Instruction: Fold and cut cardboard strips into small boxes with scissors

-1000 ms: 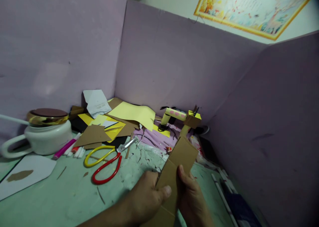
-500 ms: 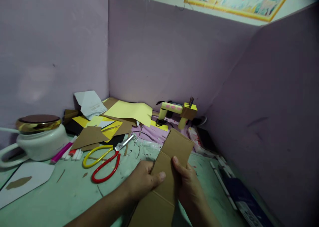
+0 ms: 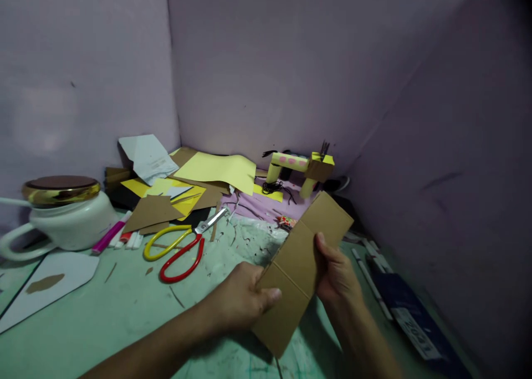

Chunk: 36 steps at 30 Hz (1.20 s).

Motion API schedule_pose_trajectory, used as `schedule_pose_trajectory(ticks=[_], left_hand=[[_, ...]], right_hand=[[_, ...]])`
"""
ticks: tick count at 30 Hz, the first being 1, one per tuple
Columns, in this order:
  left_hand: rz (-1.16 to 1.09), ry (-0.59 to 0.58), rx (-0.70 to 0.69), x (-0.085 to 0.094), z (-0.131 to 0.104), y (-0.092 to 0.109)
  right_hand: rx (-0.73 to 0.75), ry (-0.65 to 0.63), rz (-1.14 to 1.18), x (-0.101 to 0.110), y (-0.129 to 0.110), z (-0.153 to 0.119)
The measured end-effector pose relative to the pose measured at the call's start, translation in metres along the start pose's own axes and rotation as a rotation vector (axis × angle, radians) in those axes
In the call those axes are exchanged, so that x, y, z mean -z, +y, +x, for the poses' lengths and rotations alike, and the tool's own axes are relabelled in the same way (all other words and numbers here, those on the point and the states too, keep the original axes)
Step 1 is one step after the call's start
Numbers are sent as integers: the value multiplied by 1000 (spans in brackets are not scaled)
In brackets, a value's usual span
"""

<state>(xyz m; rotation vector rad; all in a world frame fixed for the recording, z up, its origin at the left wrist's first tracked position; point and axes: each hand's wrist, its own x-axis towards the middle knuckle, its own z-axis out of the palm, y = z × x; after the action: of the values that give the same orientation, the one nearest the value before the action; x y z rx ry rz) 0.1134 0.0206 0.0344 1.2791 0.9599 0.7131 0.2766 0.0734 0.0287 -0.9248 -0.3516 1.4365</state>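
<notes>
A creased strip of brown cardboard is held slantwise above the green tabletop, its lower corner near the surface. My left hand grips its left edge, thumb lying on top and fingers hidden beneath. On the opposite edge my right hand pinches it, the thumb pressed on the upper face. To the left of my hands lie scissors with one yellow and one red handle, blades pointing away. Behind the cardboard stands a yellow paper animal with pink spots and a brown head.
A white mug with a brown-and-gold lid stands at left, beside several markers. Yellow paper and cardboard scraps are piled at the back. A dark blue packet lies at right. Purple walls enclose the table.
The cardboard has moved to the right and tilted further clockwise, with its lower end now in view. My right hand has shifted right with it. The camera view has tipped downward.
</notes>
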Motion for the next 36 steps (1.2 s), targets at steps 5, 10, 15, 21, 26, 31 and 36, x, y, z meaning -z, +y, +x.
schedule_pose_trajectory(ticks=[5,10,15,21,26,31,36], left_hand=[[-13,51,-95,-2,0,-7],[9,59,-123,-4,-1,-8],[61,44,-84,-3,-1,-9],[120,-2,-19,4,2,-11],[197,182,-143,3,10,6],[262,255,-172,3,24,16],[112,250,-155,11,32,3]], right_hand=[[0,23,5,1,2,1],[41,44,9,1,3,-1],[55,29,-12,0,2,-3],[84,-23,-49,-1,2,-5],[63,-75,-50,-4,10,-10],[68,-88,-69,-10,24,-15],[18,-111,-121,-17,24,-18]])
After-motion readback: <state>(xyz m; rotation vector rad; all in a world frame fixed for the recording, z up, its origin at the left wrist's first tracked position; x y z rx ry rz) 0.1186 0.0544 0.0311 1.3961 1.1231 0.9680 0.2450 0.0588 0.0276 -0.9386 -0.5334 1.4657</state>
